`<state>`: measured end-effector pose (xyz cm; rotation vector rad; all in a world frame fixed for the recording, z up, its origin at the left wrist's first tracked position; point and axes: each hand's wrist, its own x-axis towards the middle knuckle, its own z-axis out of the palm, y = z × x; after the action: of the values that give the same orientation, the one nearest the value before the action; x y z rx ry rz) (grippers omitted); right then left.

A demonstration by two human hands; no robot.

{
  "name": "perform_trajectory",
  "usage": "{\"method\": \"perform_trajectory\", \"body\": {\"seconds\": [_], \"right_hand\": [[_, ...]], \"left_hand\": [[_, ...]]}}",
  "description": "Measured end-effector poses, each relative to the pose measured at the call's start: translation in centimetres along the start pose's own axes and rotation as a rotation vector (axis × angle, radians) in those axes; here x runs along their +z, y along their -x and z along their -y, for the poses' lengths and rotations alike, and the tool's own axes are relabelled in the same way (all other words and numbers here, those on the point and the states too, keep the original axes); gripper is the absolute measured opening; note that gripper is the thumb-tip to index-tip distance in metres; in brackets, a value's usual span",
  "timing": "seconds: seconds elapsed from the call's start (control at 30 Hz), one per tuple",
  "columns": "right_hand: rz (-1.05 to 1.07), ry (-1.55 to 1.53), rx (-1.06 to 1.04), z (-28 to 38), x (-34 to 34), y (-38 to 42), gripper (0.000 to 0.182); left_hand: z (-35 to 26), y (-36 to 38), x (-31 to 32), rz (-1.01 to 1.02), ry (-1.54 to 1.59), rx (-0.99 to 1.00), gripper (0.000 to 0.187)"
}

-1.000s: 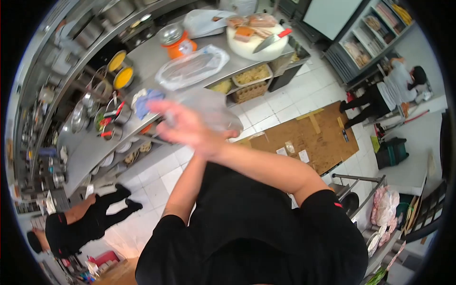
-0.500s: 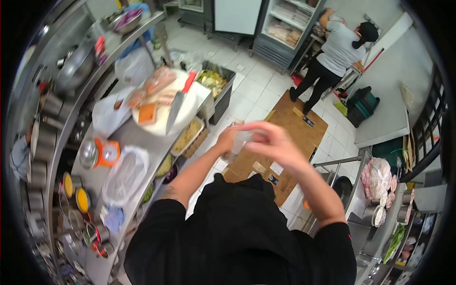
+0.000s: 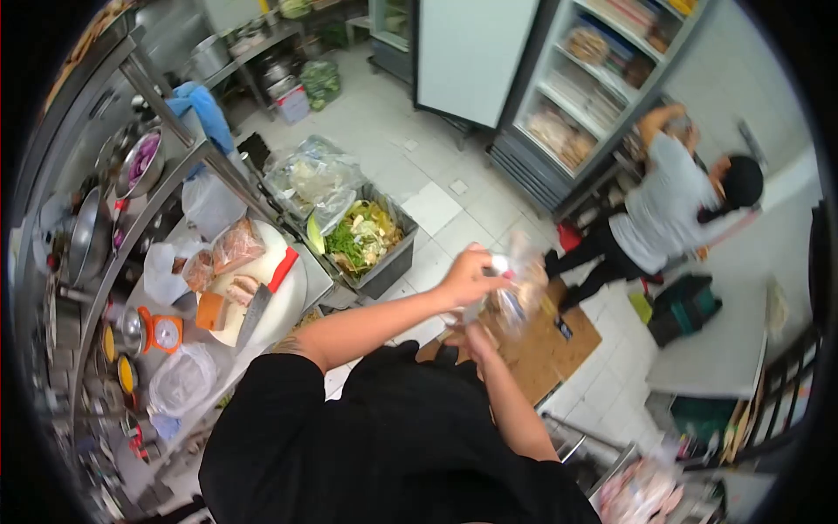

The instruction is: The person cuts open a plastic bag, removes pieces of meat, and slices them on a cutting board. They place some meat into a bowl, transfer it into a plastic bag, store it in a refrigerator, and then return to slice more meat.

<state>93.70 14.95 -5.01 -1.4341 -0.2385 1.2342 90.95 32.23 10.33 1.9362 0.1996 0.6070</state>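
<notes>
"Clear plastic bag (image 3: 518, 301), where?"
"At both hands, over brown floor panel (image 3: 560, 360). Contents motion-blurred."
"Grip?"
"Left hand (image 3: 468, 279) pinches it; right hand (image 3: 477, 339) lower, partly hidden, can't tell if it grasps."

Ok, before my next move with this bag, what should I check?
1. Left hand on the clear bag: ok, its fingers are at the bag's upper part.
2. Right hand gripping too: cannot tell; it's close below, but the bag is blurred.
3. Bag's contents known: cannot tell, too blurred.
4. Knife away from both hands: ok, it lies on the white cutting board.
5. Co-worker clear of your hands: ok, standing apart, beyond the bag.
</notes>
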Motion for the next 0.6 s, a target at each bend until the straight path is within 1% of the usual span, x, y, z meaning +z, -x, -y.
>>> {"method": "perform_trajectory", "body": {"seconds": [0.03, 0.07, 0.1, 0.13, 0.17, 0.2, 0.27, 0.33, 0.4, 0.43, 0.47, 0.5, 0.53, 0.6], "right_hand": [[0.168, 0.108, 0.115, 3.5, -0.7, -0.2, 0.050], [0.337, 0.221, 0.236, 6.7, -2.0, -0.9, 0.046], [0.367, 0.107, 0.278, 11.6, -3.5, -1.3, 0.043], [0.391, -0.005, 0.318, 16.4, -5.4, -3.4, 0.041], [0.479, -0.061, 0.226, 18.8, -8.7, -9.0, 0.040], [0.560, -0.124, 0.132, 21.0, -10.3, -14.7, 0.038], [0.247, -0.170, 0.190, 28.2, -4.4, -21.8, 0.041], [0.444, 0.145, 0.131, 31.4, 2.1, -28.3, 0.041], [0.416, 0.329, 0.013, 31.8, 7.7, -29.0, 0.036], [0.430, 0.347, 0.003, 31.9, 8.3, -31.3, 0.036], [0.362, 0.452, -0.162, 30.9, 8.2, -33.6, 0.034], [0.286, 0.555, -0.319, 30.0, 7.6, -35.0, 0.032], [0.190, 0.699, -0.588, 31.5, 7.4, -33.6, 0.027], [0.108, 1.187, -1.026, 33.5, 6.4, -35.4, 0.023]], "left_hand": [[2.8, -1.5, -2.0, -0.055, -0.079, -0.032, 0.018], [5.8, -2.4, -4.2, -0.113, -0.158, -0.072, 0.017], [9.9, -3.0, -6.3, -0.091, -0.190, -0.142, 0.017], [13.0, -3.5, -8.4, -0.068, -0.218, -0.204, 0.018], [14.0, -3.4, -9.6, 0.034, -0.280, -0.310, 0.028], [14.2, -3.8, -9.9, -0.006, -0.284, -0.322, 0.028], [14.2, -4.5, -8.9, 0.238, -0.516, -0.242, 0.043], [15.5, -6.9, -7.0, 0.188, -0.421, -0.270, 0.050], [17.6, -9.6, -7.9, 0.086, -0.187, -0.441, 0.056], [20.9, -11.1, -8.4, 0.167, -0.125, -0.589, 0.065], [22.3, -12.4, -8.8, 0.173, -0.076, -0.616, 0.076], [22.5, -14.0, -9.4, 0.109, 0.019, -0.549, 0.081], [22.5, -15.8, -9.8, 0.037, 0.117, -0.481, 0.087], [23.9, -19.4, -9.0, 0.045, -0.294, -0.470, 0.091]]}}
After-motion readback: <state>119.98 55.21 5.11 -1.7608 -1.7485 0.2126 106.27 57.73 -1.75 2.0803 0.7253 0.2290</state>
